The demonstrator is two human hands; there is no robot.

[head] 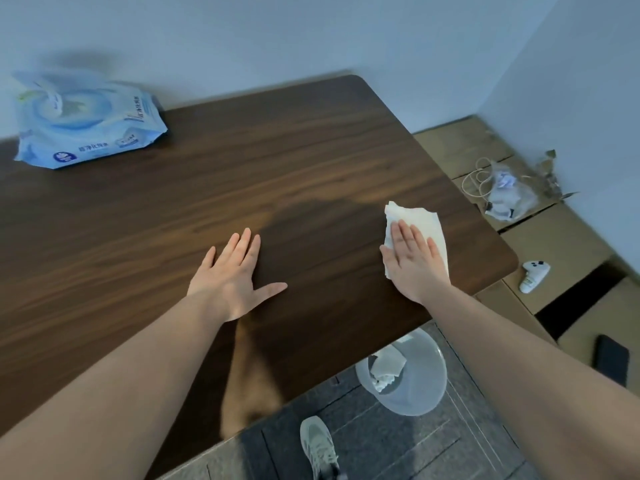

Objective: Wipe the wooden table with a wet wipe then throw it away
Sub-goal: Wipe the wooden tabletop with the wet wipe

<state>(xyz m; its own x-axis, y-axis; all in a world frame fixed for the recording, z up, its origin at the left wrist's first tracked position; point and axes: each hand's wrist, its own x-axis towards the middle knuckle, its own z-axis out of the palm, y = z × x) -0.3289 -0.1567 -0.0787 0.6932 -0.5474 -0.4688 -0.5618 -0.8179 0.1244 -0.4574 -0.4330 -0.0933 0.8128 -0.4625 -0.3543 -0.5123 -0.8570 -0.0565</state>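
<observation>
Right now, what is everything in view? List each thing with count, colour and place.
wooden table: one, dark brown, fills the centre
wet wipe: one, white, flat under the right hand near the table's right edge
wipes pack: one, light blue, far left of the table
bin: one, translucent grey, on the floor below the near edge, used wipes inside
cardboard boxes: several, tan, right of the table
controller: one, white, on a box
shoe: one, pale grey, on the floor
left hand: flat on the table
right hand: pressing the wipe
</observation>
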